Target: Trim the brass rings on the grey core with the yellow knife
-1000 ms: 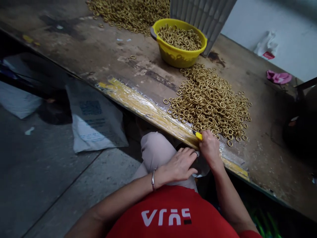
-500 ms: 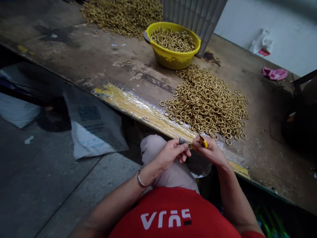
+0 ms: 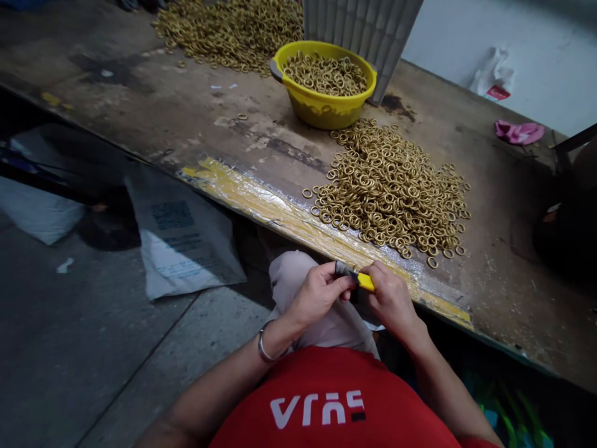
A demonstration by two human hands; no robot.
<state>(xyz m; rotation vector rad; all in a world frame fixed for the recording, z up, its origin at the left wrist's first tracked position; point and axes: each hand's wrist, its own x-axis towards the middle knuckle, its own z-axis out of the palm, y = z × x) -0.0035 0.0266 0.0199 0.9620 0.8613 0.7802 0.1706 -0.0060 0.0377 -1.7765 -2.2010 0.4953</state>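
Note:
My left hand (image 3: pixel 319 292) is closed in a pinch at the table's front edge, with a grey wrap around its index fingertip. It pinches a small gold-coloured ring (image 3: pixel 355 269), mostly hidden by the fingers and the tool. Close beside it, my right hand (image 3: pixel 390 297) grips a yellow-handled knife (image 3: pixel 365 282), whose dark end points left and meets the ring at my left fingertips. Just beyond both hands lies a spread pile of similar gold rings (image 3: pixel 387 186) on the worn table (image 3: pixel 186 118).
A yellow basin (image 3: pixel 326 112) full of rings stands behind the pile, against a grey ribbed crate (image 3: pixel 359 31). Another ring heap (image 3: pixel 233 31) lies at the back left. A pink cloth (image 3: pixel 518 132) is at the right. White sacks (image 3: pixel 186 249) stand under the table's left side.
My right hand has turned the knife, so its yellow handle now shows more and its dark end lies against my left fingertips. The ring is more covered than before.

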